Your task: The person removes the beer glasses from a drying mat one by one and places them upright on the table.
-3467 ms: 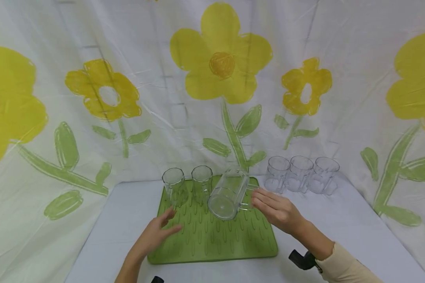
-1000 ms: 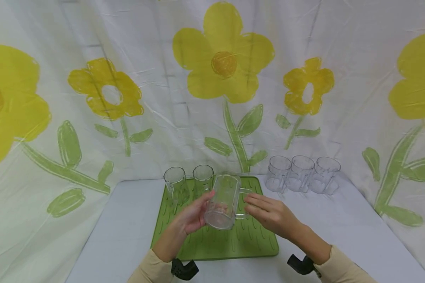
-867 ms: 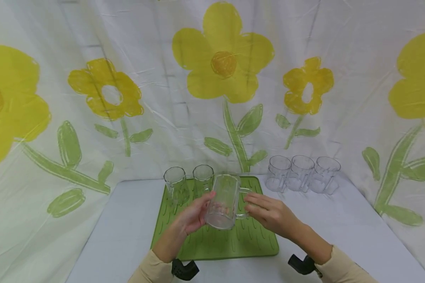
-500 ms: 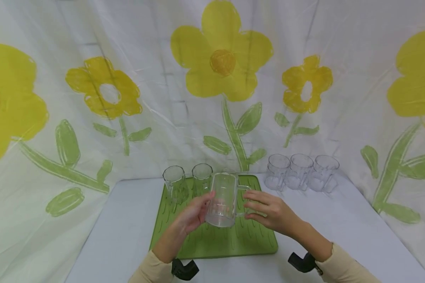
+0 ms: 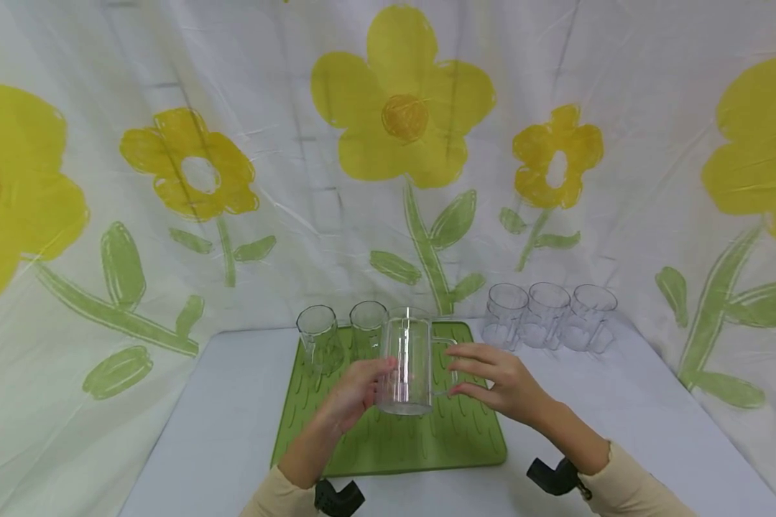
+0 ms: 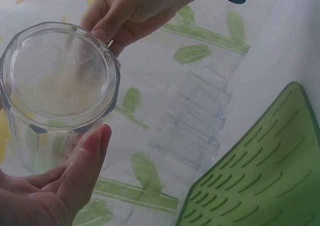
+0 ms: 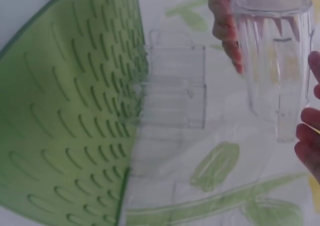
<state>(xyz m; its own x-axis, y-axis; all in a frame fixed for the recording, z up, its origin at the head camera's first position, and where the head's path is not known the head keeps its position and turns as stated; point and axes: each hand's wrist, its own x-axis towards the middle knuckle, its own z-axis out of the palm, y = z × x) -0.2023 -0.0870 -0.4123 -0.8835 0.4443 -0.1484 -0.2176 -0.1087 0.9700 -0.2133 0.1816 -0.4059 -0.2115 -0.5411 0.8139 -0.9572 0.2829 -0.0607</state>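
Note:
In the head view a clear glass mug (image 5: 407, 362) is held up over a green ridged mat (image 5: 394, 452), rim up and base low. My left hand (image 5: 357, 391) grips its body from the left, thumb on the near side. The round base (image 6: 57, 75) of the mug faces the left wrist camera. My right hand (image 5: 501, 380) is at the mug's handle (image 5: 454, 366), its fingers loosely spread and fingertips right at the outer bar. In the right wrist view the handle stands in front of the body, with the fingertips (image 7: 309, 126) beside it.
Two clear mugs, a left one (image 5: 320, 341) and a right one (image 5: 366, 334), stand at the mat's back left. Three more mugs (image 5: 544, 316) stand in a row on the white table (image 5: 575, 409), back right. A flowered curtain (image 5: 284, 237) hangs behind.
My left hand came from the mat's left side and took hold of the mug's body. The mug swung from tilted to nearly upright. My right fingers, earlier pinching the handle, have loosened and spread.

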